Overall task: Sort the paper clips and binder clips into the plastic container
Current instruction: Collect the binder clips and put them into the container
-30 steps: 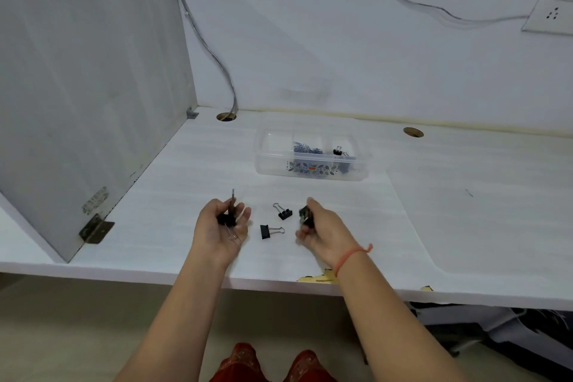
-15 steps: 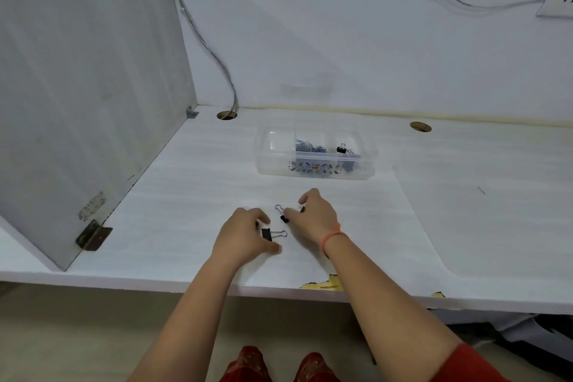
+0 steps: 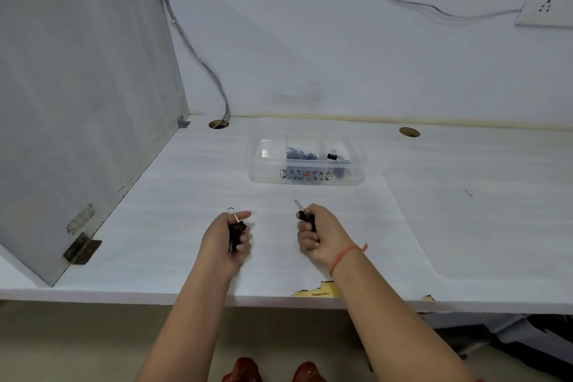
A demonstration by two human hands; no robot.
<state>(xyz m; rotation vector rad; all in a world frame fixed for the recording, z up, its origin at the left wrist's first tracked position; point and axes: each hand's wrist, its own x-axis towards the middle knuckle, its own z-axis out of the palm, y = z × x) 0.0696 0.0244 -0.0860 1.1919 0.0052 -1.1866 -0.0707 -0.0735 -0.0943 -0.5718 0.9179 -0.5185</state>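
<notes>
On the white desk [image 3: 186,195], near its front edge, both hands are held just above the surface. The left hand [image 3: 223,245] is fisted round black binder clips [image 3: 237,228] with a wire handle poking out the top. The count is unclear, maybe two. The right hand [image 3: 322,242] is curled tight round another black clip [image 3: 305,216], one wire loop sticking up-left.

The plastic container [image 3: 269,174] sits further back, centre, well apart from both hands, with no lid on it. It has three compartments: the left looks bare, the middle has blue paper clips [image 3: 300,154], and the right has one stored binder clip [image 3: 333,156]. No loose clips show on the desk between the hands and the container.

Risks:
- A bundled fistful could shed a clip on the carry, and it could skid off the front edge just under the wrists.
- Emptying both hands at once could drop a binder clip in with the paper clips.
- The light container could slide if knuckles hit its front wall.
- A sprung handle could nip a finger.

Room: the path forward to the container is straight and open. The partition panel [image 3: 86,102] closes the left side and the wall closes the back. A cable [image 3: 201,62] drops into a desk hole back-left of the container. The right side of the desk is open. There is a chipped patch [image 3: 313,292] on the front edge by the right forearm.
</notes>
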